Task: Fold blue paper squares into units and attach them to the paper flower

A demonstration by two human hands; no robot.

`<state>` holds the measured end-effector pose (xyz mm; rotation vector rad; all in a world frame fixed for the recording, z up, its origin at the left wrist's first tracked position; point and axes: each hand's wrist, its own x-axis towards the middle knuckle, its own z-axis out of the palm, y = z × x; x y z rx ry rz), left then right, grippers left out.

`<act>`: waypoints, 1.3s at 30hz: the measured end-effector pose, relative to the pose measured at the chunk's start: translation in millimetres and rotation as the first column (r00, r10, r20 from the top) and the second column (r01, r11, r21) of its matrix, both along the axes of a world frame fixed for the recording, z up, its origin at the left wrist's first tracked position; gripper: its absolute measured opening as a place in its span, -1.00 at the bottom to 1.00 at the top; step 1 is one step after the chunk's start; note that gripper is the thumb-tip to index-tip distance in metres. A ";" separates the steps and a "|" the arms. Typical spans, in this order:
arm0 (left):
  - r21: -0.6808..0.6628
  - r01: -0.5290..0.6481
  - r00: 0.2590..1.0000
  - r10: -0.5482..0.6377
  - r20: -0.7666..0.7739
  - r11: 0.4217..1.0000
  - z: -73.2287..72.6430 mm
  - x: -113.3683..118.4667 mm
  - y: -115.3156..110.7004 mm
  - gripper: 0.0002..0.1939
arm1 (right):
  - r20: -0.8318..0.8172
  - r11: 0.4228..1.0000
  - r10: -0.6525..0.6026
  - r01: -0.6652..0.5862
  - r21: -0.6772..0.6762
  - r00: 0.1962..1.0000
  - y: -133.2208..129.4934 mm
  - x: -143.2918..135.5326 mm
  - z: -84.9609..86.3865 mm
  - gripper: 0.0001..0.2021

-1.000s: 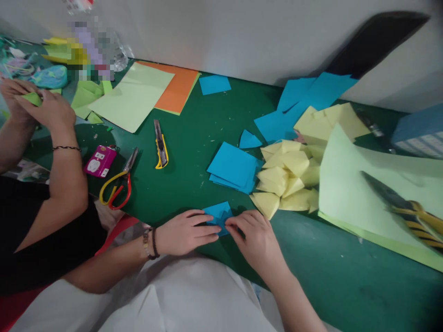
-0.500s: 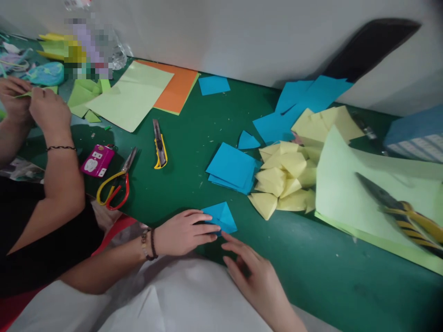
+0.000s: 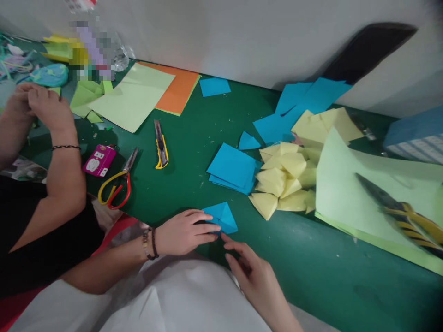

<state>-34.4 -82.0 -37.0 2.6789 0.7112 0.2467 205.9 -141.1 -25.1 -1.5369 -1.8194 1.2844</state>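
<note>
A small folded sheet of blue paper (image 3: 225, 217) lies near the front edge of the green table (image 3: 187, 152). My left hand (image 3: 185, 233) rests flat over its left part, fingers stretched out and covering that side. At the paper's lower edge is my right hand (image 3: 249, 266), its index fingertip by the edge and the thumb apart from it. Whether that fingertip touches the paper I cannot tell. Just behind sits a stack of blue paper squares (image 3: 231, 166), beside a cluster of folded pale yellow paper pieces (image 3: 285, 177).
A yellow utility knife (image 3: 161, 145), scissors (image 3: 121, 180) and a pink box (image 3: 100, 160) lie to the left. Another person's hands (image 3: 44, 103) work at far left. Light green sheets (image 3: 377, 184) carry yellow-black scissors (image 3: 404, 214) at right. Blue sheets (image 3: 301, 103) lie behind.
My right hand has shifted very slightly down, while my left hand stays on the blue paper. At far left, the other person's hands have drawn closer together.
</note>
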 end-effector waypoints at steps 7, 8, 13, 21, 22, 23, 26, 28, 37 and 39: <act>-0.012 -0.001 1.000 0.002 0.011 1.000 1.1 -0.2 0.6 -0.67 | 0.009 0.983 -0.183 0.183 -0.022 0.983 3.8 17.7 -8.8 -0.83; -0.016 -0.003 1.000 0.003 0.013 1.000 1.1 -0.2 0.6 -0.67 | 0.019 0.980 -0.197 0.197 -0.016 0.980 3.1 20.5 -8.7 -0.83; -0.021 0.006 1.000 -0.006 0.010 1.000 0.8 -1.1 1.3 -0.66 | 0.125 0.963 -0.237 0.216 0.162 0.963 3.6 25.2 -1.9 -0.85; -0.070 -0.010 1.000 0.011 0.014 0.997 2.3 0.0 2.5 -0.59 | 0.457 0.787 -0.202 -0.134 0.602 0.866 27.6 2.7 -14.7 -0.84; -0.084 -0.016 1.000 0.017 0.012 0.996 2.6 0.6 2.5 -0.57 | 0.472 0.775 -0.192 -0.162 0.611 0.861 28.0 -0.2 -16.4 -0.83; -0.096 -0.023 1.000 0.024 0.010 0.995 2.9 1.1 2.4 -0.55 | 0.475 0.765 -0.174 -0.185 0.617 0.863 27.3 -3.4 -17.6 -0.82; -0.119 -0.046 0.999 0.047 0.005 0.992 3.1 1.7 2.4 -0.51 | 0.464 0.751 -0.103 -0.237 0.616 0.880 22.0 -16.5 -18.9 -0.77; -0.126 -0.054 0.998 0.055 0.007 0.991 2.7 1.4 2.4 -0.50 | 0.452 0.746 -0.064 -0.259 0.614 0.890 18.0 -26.8 -19.0 -0.72; -0.125 -0.050 0.999 0.051 0.012 0.991 3.0 0.6 2.5 -0.49 | 0.307 0.754 -0.034 -0.177 0.632 0.951 13.3 -16.8 -12.8 -0.83; -0.109 -0.032 0.999 0.033 0.000 0.993 3.1 0.1 2.9 -0.50 | 0.277 0.787 -0.118 -0.080 0.612 0.954 17.1 -5.5 -9.2 -0.88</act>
